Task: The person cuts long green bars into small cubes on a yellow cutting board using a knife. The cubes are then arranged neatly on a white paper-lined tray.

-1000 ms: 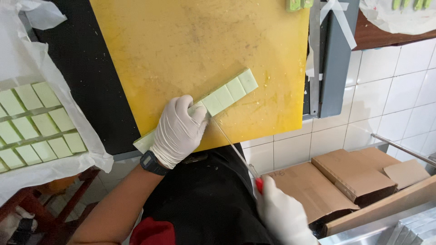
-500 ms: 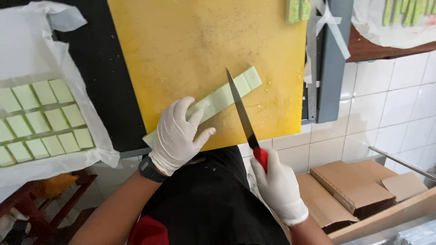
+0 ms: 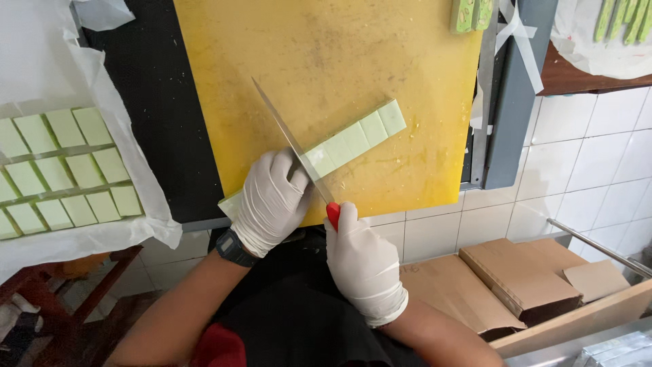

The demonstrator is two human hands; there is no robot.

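Slicing step: the left hand (image 3: 272,200) presses flat on the pale green strip (image 3: 346,141) lying near the yellow board (image 3: 326,61) edge; right hand (image 3: 363,261), fingers wrapped round the knife (image 3: 292,146), needs a straight downward cut.

Flat brown cardboard boxes (image 3: 516,275) lie stacked at the lower right, below the white tiled wall. Beside them, in the bottom right corner, sit silvery foil-wrapped packets (image 3: 621,350). No labels, signs or screens show.
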